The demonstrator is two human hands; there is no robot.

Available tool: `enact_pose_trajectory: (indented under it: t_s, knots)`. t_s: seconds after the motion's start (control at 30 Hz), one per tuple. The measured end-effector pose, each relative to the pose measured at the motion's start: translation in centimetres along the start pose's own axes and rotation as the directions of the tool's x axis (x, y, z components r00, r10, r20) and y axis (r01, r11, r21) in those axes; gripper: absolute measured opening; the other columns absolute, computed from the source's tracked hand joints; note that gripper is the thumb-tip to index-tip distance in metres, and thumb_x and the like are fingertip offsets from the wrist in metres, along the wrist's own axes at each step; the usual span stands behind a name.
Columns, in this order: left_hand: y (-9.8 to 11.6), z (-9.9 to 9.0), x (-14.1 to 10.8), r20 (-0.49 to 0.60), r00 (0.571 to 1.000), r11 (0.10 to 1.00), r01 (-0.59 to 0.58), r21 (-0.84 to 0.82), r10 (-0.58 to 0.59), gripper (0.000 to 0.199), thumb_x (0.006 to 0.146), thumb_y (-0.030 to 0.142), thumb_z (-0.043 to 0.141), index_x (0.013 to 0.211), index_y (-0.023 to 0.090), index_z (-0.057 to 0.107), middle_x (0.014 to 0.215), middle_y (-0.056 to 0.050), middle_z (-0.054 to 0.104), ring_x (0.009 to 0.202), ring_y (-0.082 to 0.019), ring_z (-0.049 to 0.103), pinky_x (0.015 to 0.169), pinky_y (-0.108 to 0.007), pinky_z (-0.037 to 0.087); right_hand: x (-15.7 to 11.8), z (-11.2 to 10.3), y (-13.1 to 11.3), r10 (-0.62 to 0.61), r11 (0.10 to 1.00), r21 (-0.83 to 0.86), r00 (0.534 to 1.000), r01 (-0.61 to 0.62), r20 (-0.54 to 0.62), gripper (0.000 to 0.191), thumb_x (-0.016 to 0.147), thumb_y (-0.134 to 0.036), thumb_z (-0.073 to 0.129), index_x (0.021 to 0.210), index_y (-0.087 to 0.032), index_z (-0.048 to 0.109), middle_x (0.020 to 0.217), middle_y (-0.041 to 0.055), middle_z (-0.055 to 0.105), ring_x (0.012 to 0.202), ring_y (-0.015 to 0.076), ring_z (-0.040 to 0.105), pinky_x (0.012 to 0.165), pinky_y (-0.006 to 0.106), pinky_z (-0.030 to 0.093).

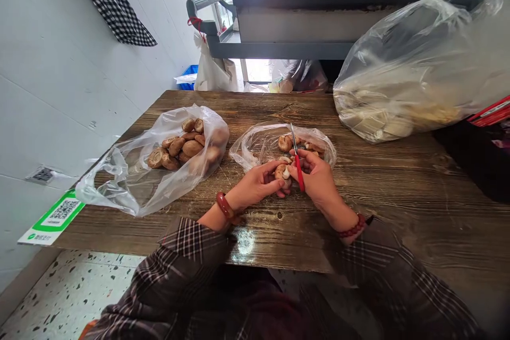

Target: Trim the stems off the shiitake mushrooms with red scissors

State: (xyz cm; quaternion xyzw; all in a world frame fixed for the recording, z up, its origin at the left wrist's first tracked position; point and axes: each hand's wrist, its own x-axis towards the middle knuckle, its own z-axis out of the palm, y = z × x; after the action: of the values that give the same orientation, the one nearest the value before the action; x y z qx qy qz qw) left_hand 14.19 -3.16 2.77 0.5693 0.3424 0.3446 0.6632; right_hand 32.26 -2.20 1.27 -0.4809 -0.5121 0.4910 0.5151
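Between the fingers of my left hand (258, 185) is a brown mushroom (281, 172), its pale stem turned up toward me. My right hand (319, 178) grips a pair of scissors (298, 170) with red handles, the blades pointing away from me. The right thumb is close to the mushroom's stem. Just beyond both hands lies a clear plastic bag (255, 141), spread out with several mushrooms (285, 143) in it. To the left, a larger open plastic bag (159, 196) lies on its side, with many brown mushrooms (177, 146) inside.
The wooden table (255, 244) carries a big clear bag of pale food pieces (390, 111) at the back right. A green-edged QR code sign (59, 215) lies at the left corner. A white wall (51, 90) runs along the left, and a dark metal frame (279, 50) stands behind.
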Motion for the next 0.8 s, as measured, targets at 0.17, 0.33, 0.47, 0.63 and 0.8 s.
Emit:
enact_pose_trajectory:
  t_s: [0.17,0.33,0.47,0.63,0.8]
  knots:
    - [0.1,0.0,0.0,-0.043,0.998,0.999,-0.036,-0.005,0.036,0.064,0.084,0.037,0.082,0.140,0.014,0.061,0.103,-0.008,0.073,0.083,-0.016,0.070,0.071,-0.028,0.063,-0.6,-0.9,-0.1,-0.284,0.904,-0.315,0.957,0.289,0.064,0.050,0.080,-0.035,0.072,0.128,-0.023,0.067,0.105,0.0071,0.079,0.090,0.0226,0.073,0.086,0.041,0.060]
    - [-0.2,0.0,0.0,-0.028,0.998,0.998,-0.056,-0.003,0.055,0.064,0.084,0.036,0.082,0.141,0.015,0.060,0.096,-0.005,0.072,0.081,-0.015,0.070,0.071,-0.027,0.063,-1.1,-1.3,-0.7,-0.428,0.783,-0.428,0.890,0.451,0.156,0.046,0.083,-0.028,0.068,0.129,-0.026,0.068,0.116,0.0079,0.078,0.100,0.0248,0.073,0.092,0.043,0.058]
    - [-0.3,0.4,0.1,-0.034,0.998,0.998,-0.059,0.007,0.060,0.064,0.084,0.033,0.081,0.142,0.015,0.059,0.102,-0.007,0.073,0.085,-0.016,0.071,0.077,-0.030,0.064,-0.6,-0.9,-0.6,-0.209,0.956,-0.200,0.977,0.215,0.050,0.048,0.078,-0.037,0.074,0.123,-0.023,0.067,0.097,0.0055,0.078,0.085,0.0221,0.073,0.082,0.040,0.061]
    - [-0.3,1.0,0.2,-0.119,0.984,0.984,-0.120,0.128,0.136,0.061,0.080,0.027,0.082,0.136,0.014,0.062,0.116,-0.010,0.073,0.092,-0.017,0.071,0.087,-0.032,0.061,-0.1,-0.8,-1.2,0.075,0.989,0.123,0.995,-0.083,0.066,0.059,0.061,-0.045,0.090,0.111,-0.023,0.068,0.083,-0.0003,0.074,0.077,0.0185,0.071,0.072,0.034,0.061]
    - [-0.7,1.0,0.2,-0.109,0.963,0.934,-0.207,0.291,0.247,0.059,0.081,0.028,0.079,0.137,0.016,0.062,0.125,-0.013,0.071,0.097,-0.020,0.071,0.090,-0.035,0.060,-0.4,-0.8,-2.0,0.246,0.918,0.298,0.965,-0.260,0.087,0.066,0.048,-0.044,0.098,0.103,-0.021,0.071,0.079,-0.0015,0.072,0.064,0.0142,0.066,0.059,0.029,0.058]
